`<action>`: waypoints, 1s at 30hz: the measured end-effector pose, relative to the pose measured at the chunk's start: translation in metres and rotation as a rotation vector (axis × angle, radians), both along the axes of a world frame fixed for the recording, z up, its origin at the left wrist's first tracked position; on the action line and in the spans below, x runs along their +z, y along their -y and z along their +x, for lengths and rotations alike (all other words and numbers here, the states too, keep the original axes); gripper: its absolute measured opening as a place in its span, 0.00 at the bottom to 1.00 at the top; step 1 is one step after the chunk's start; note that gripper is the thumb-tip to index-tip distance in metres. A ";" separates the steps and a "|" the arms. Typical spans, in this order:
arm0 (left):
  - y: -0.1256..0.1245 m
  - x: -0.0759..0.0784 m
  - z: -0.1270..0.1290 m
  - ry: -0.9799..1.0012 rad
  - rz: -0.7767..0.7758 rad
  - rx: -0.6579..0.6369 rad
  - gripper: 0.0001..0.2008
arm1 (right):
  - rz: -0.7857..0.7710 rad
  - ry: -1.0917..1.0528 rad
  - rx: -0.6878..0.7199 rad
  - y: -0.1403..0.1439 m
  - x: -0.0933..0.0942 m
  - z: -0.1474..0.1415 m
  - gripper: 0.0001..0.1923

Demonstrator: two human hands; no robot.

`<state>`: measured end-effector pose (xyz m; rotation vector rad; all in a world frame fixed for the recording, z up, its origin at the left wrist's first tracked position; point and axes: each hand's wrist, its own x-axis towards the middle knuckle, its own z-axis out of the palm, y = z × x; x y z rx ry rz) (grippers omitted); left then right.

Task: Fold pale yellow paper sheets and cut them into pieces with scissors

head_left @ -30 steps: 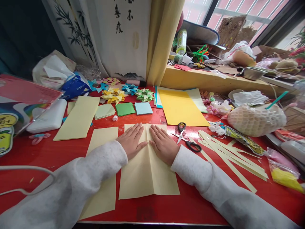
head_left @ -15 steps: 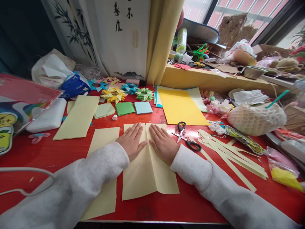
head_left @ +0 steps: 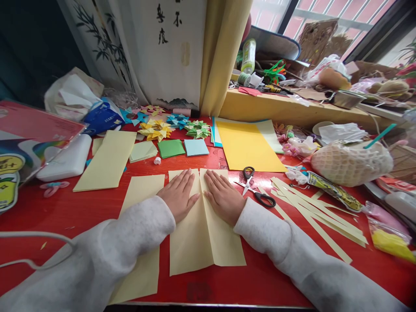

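Observation:
A pale yellow sheet of paper [head_left: 191,247] with a crease down its middle lies on the red table, its near edge slightly raised along the crease. My left hand [head_left: 180,195] rests flat on the sheet's far left half, fingers stretched forward. On the far right half my right hand [head_left: 224,195] presses flat too, fingers together and extended. Under my left forearm lies a second pale yellow sheet [head_left: 143,268], partly hidden by the sleeve. Scissors [head_left: 250,188] with black handles lie just right of my right hand, blades partly apart.
Cut paper strips [head_left: 320,212] spread to the right. A bright yellow sheet [head_left: 248,145] lies beyond the scissors. Green squares [head_left: 171,148], light blue squares [head_left: 196,147] and folded paper stars [head_left: 156,130] sit at the back. A white cable [head_left: 42,235] loops at left.
Both hands stay flat on the creased sheet. The sheet's near edge has shifted very slightly to the right; little else differs.

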<state>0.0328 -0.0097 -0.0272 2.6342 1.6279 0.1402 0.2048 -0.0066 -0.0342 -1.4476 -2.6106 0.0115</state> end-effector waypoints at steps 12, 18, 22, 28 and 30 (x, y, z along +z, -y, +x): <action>-0.016 0.003 -0.016 -0.047 -0.142 -0.159 0.45 | -0.034 -0.127 0.133 0.004 0.012 0.004 0.30; -0.023 0.000 -0.016 -0.026 -0.087 -0.155 0.44 | -0.044 -0.084 0.091 -0.004 0.005 0.000 0.25; -0.020 0.002 -0.013 -0.019 -0.068 -0.126 0.44 | 0.001 -0.043 0.054 -0.008 -0.001 -0.003 0.24; -0.014 0.001 -0.009 -0.030 -0.050 -0.085 0.44 | 0.009 -0.016 0.025 -0.005 -0.001 -0.005 0.24; -0.013 0.001 -0.007 -0.031 -0.046 -0.079 0.44 | 0.006 -0.014 0.022 -0.005 -0.001 -0.004 0.24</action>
